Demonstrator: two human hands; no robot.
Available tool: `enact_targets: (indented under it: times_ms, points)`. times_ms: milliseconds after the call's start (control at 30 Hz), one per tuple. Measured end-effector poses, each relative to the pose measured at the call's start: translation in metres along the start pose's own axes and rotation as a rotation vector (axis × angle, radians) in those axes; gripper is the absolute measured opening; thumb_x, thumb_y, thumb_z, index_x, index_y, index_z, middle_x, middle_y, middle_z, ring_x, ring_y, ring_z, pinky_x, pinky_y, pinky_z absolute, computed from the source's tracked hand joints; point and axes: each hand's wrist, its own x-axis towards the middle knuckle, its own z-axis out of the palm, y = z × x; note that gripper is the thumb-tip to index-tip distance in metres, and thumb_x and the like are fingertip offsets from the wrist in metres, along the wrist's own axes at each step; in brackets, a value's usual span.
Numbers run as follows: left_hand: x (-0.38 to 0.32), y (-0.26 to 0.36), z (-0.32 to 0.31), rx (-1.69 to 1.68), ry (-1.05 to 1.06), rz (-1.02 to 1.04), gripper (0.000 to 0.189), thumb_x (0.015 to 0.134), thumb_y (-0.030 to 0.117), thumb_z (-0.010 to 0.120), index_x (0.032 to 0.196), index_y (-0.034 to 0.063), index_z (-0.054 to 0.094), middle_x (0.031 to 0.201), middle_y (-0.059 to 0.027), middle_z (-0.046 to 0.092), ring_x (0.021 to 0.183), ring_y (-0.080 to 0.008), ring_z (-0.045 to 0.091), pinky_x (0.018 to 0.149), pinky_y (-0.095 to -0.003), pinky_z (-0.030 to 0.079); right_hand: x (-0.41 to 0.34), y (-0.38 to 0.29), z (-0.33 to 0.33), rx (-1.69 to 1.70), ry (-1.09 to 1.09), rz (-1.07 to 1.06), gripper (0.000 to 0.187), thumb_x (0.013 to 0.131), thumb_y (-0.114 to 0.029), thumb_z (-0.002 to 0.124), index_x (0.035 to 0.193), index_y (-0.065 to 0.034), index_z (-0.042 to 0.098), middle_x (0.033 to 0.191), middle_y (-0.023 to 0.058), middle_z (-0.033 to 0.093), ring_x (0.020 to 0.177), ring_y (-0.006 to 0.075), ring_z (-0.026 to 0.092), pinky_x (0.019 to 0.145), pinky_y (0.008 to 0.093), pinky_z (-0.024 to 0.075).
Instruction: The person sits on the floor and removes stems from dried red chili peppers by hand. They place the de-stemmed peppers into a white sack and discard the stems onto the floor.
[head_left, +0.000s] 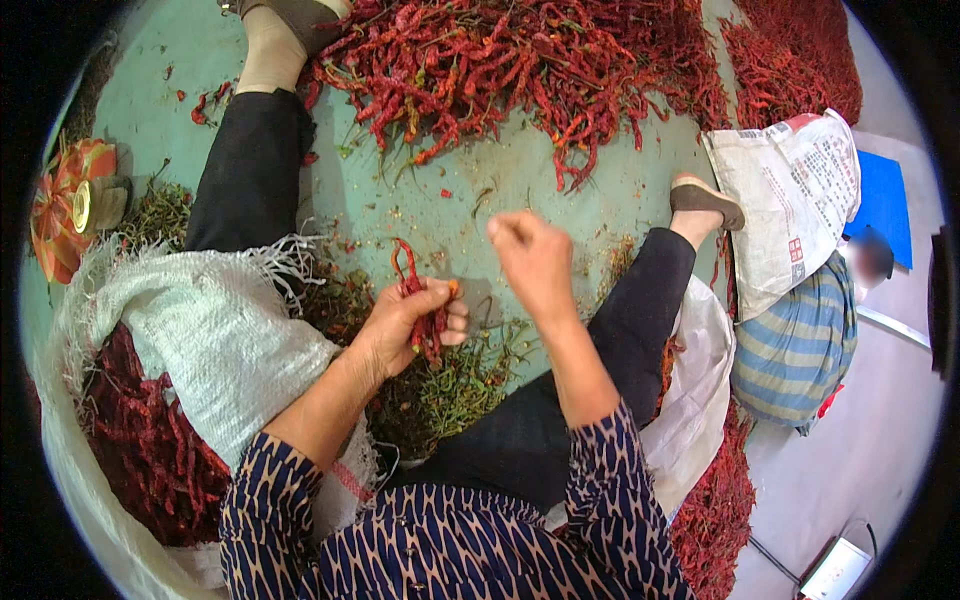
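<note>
My left hand (409, 322) is closed around several dried red chili peppers (427, 337), whose ends stick out above and below the fingers. To its right, my right hand (532, 259) is raised with its fingers curled in; whether anything small sits between the fingertips cannot be told. Under and behind the hands lies a heap of green chili stems (472, 386) between my legs. A large pile of dried red chilies (480, 67) spreads on the green floor sheet (375, 202) beyond my hands.
A white woven sack (217, 345) with red chilies (154, 442) inside stands at the left. An orange bag (56, 202) and a jar lid (82, 206) are at the far left. A printed white sack (787, 195) and a striped bundle (799, 345) lie at the right, near more chilies (716, 502).
</note>
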Motion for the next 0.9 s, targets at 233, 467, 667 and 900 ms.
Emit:
enact_targets:
  times_ms: [233,467,667,900]
  points:
    - [0.001,-0.002,0.004,-0.015,-0.032,0.029,0.01,0.088,0.011,0.058,0.092,0.0028,0.056,0.068,-0.0061,0.055,0.058,-0.0165,0.052,0.049,-0.0299,0.044,0.128,0.009,0.025,-0.622,0.241,-0.135,0.032,0.074,-0.015,0.067,0.104,-0.0056,0.06,0.093,0.0203,0.056,0.078,0.0368,0.06,0.069,0.0465,0.048]
    - [-0.001,0.0,0.007,0.051,-0.014,0.069,0.015,0.087,0.006,0.056,0.101,0.0017,0.057,0.081,-0.0091,0.063,0.062,-0.0163,0.06,0.056,-0.0312,0.053,0.089,0.034,-0.004,-0.652,0.02,-0.07,0.018,0.07,-0.015,0.062,0.084,-0.0026,0.061,0.083,0.0194,0.062,0.072,0.0351,0.058,0.064,0.0441,0.0468]
    - [0.001,-0.007,-0.001,0.081,-0.012,0.118,0.014,0.086,0.013,0.063,0.095,0.0031,0.057,0.073,-0.0041,0.056,0.06,-0.0146,0.055,0.053,-0.0295,0.049,-0.019,0.036,-0.027,0.605,-0.193,0.537,0.018,0.082,-0.016,0.063,0.084,-0.0007,0.055,0.072,0.0091,0.062,0.047,0.0071,0.042,0.041,0.0264,0.0342]
    - [0.0,-0.007,0.008,0.176,0.037,0.195,0.015,0.086,0.017,0.065,0.089,0.0034,0.059,0.071,-0.0035,0.058,0.058,-0.0115,0.054,0.051,-0.0261,0.045,-0.088,-0.003,-0.006,0.752,-0.212,0.569,0.014,0.088,-0.013,0.06,0.088,-0.0006,0.055,0.069,0.0059,0.06,0.045,0.0018,0.037,0.04,0.0183,0.0277]
